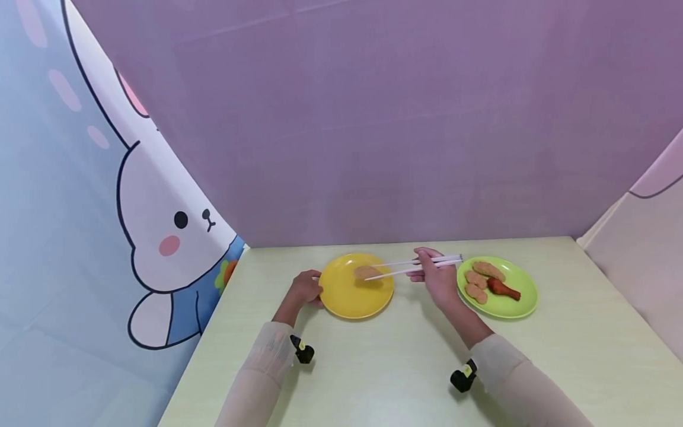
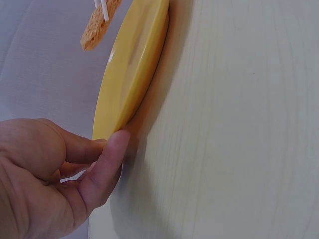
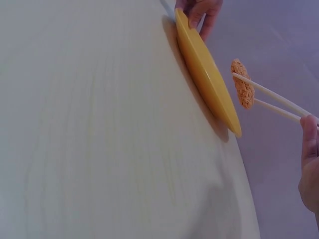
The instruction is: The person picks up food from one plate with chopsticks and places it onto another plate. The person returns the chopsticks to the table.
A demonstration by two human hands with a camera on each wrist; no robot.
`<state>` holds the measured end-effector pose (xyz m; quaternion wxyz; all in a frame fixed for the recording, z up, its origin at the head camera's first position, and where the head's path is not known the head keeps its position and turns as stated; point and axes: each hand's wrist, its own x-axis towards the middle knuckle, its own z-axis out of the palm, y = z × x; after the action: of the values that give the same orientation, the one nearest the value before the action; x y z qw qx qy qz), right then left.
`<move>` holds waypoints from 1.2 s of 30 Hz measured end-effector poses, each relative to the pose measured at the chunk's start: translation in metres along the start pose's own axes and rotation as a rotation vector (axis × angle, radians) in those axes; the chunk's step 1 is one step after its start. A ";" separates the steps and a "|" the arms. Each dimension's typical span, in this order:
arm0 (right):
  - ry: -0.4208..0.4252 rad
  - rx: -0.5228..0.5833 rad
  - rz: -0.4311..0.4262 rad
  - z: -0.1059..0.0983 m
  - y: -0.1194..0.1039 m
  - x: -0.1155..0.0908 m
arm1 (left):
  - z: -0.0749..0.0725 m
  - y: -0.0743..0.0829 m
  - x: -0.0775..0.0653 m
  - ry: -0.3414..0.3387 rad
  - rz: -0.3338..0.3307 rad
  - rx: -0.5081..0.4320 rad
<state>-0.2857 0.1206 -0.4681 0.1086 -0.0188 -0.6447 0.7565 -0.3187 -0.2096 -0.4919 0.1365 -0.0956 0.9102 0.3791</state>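
Observation:
My left hand (image 1: 306, 287) pinches the left rim of a yellow plate (image 1: 354, 303) between thumb and fingers; the left wrist view shows the thumb (image 2: 113, 149) on the rim. In my right hand (image 1: 439, 280) is a pair of pale chopsticks (image 1: 393, 273). Between their tips they hold a breaded, orange-brown chicken nugget (image 3: 243, 84). It hangs above the yellow plate, apart from its surface in both wrist views. Beside the right wrist stands a green plate (image 1: 514, 309), bearing several more breaded pieces (image 1: 488, 270) and a red-brown drumstick (image 1: 503, 289).
Both plates stand near the far edge of a pale wood-grain table (image 1: 373, 373). A purple cloth (image 1: 405, 130) hangs behind it. On the left is a blue cloth with a cartoon rabbit (image 1: 160, 237); a pale cloth (image 1: 645, 255) borders the right side.

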 end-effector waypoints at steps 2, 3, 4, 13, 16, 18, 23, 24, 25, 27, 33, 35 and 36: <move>0.003 -0.002 -0.009 -0.003 -0.002 -0.001 | 0.000 0.000 0.000 0.000 -0.003 -0.008; 0.005 -0.002 -0.015 -0.005 -0.003 -0.001 | 0.000 0.000 -0.001 -0.002 -0.007 -0.014; 0.005 -0.003 -0.020 -0.007 -0.003 -0.001 | 0.000 0.000 -0.001 -0.001 -0.006 -0.016; 0.028 0.028 -0.010 -0.028 -0.012 -0.001 | 0.002 0.004 -0.005 -0.014 -0.028 -0.050; 0.029 0.034 0.008 -0.033 -0.019 -0.003 | 0.002 0.005 -0.005 -0.014 -0.033 -0.050; 0.032 0.030 0.017 -0.037 -0.024 -0.006 | 0.002 0.005 -0.005 -0.015 -0.036 -0.048; 0.041 0.030 0.039 -0.045 -0.035 -0.012 | 0.003 0.006 -0.006 -0.015 -0.034 -0.055; 0.042 0.035 0.042 -0.047 -0.037 -0.013 | 0.003 0.006 -0.007 -0.015 -0.035 -0.057; 0.046 0.039 0.045 -0.048 -0.038 -0.013 | 0.003 0.006 -0.007 -0.015 -0.034 -0.057; 0.054 0.052 0.043 -0.052 -0.040 -0.013 | 0.003 0.006 -0.006 -0.015 -0.035 -0.056; 0.081 0.088 0.045 -0.065 -0.042 -0.012 | 0.003 0.006 -0.006 -0.013 -0.019 -0.048; 0.095 0.100 0.050 -0.070 -0.042 -0.012 | 0.003 0.005 -0.007 -0.014 -0.017 -0.053; 0.100 0.108 0.051 -0.073 -0.043 -0.012 | 0.003 0.005 -0.007 -0.014 -0.018 -0.056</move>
<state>-0.2559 0.1955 -0.4399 0.1222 -0.0672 -0.5959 0.7908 -0.3133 -0.2031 -0.4884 0.1436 -0.1049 0.8974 0.4037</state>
